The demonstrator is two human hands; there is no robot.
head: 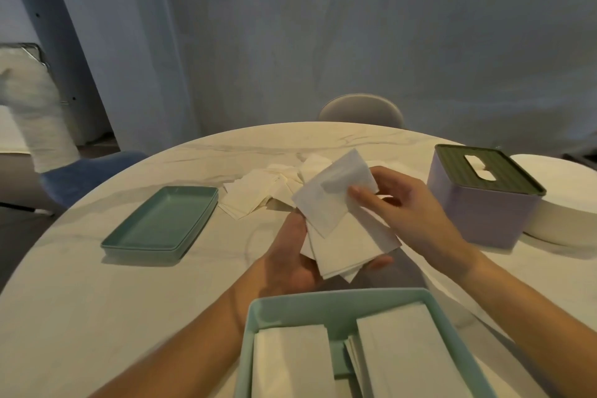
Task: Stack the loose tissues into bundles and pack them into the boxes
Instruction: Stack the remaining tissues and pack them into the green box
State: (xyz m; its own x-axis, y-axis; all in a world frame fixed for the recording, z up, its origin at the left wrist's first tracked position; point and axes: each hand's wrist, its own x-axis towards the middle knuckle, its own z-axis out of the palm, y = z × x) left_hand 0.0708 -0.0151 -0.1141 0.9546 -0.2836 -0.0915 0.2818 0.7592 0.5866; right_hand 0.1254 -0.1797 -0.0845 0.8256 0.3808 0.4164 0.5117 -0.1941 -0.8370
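Observation:
My left hand [292, 255] lies palm up above the table and holds a small bundle of white tissues [352, 245], thumb at its left edge. My right hand [397, 200] pinches a single white tissue [336, 194] and holds it over that bundle. Behind them a pile of loose tissues [255, 194] lies spread on the table. Nearest me stands an open teal box [323, 304] with two stacks of tissues [407, 355] inside. A lilac tissue box [484, 213] with a slotted green lid stands at the right.
A teal lid or tray [161, 226] lies upside down on the round marble table [97, 300] at the left. A white round object [565, 200] sits behind the lilac box. Chairs [361, 110] stand at the far edge and the left.

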